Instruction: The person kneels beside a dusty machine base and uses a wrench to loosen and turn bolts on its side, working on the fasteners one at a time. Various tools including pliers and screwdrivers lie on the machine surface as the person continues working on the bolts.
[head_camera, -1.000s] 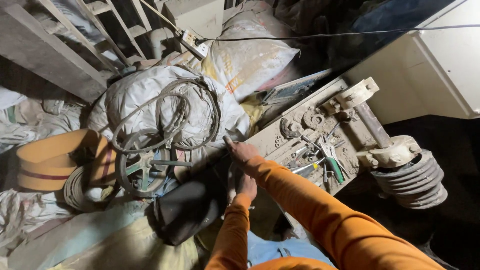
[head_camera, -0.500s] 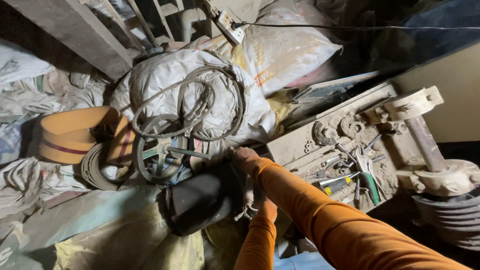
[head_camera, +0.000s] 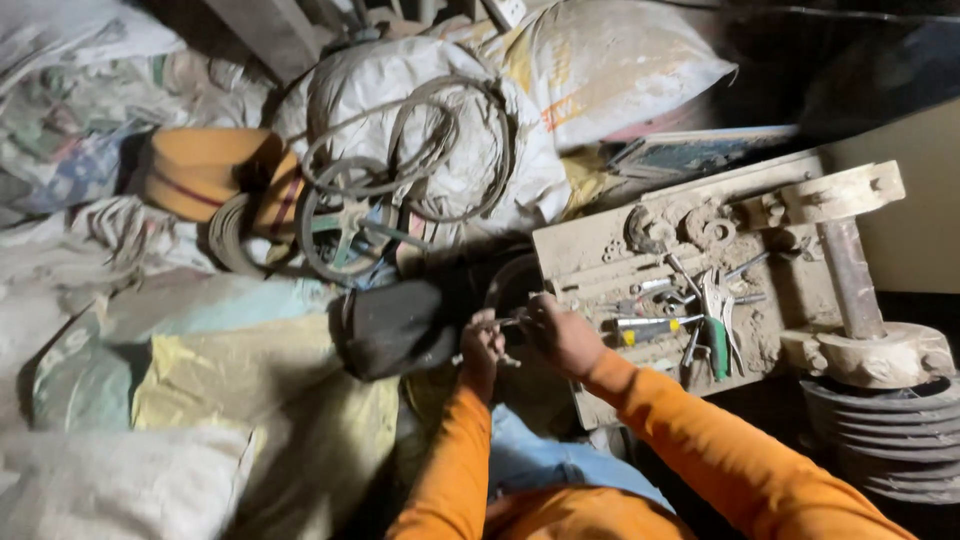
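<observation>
My left hand (head_camera: 483, 347) and my right hand (head_camera: 560, 335) meet low in the middle, both in orange sleeves. Between them they grip a thin metal rod or tool (head_camera: 508, 322), held level in front of a dark opening. The left hand is closed on its left end, the right hand on its right end. A black bag (head_camera: 395, 325) lies just left of my left hand. To the right, a dusty machine plate (head_camera: 600, 245) carries pliers with green handles (head_camera: 716, 335), a screwdriver (head_camera: 645, 324) and several spanners.
A white sack (head_camera: 460, 150) with coiled cable and a spoked wheel (head_camera: 345, 225) lies beyond the hands. An orange roll (head_camera: 200, 170) sits at left among crumpled sacks. A grooved pulley (head_camera: 880, 410) on a shaft stands at right. A blue cloth (head_camera: 545, 460) lies under my arms.
My view has tilted down and left. My right hand drew back from the wheel and sack to the dark opening, where it joined my left hand on the thin metal tool.
</observation>
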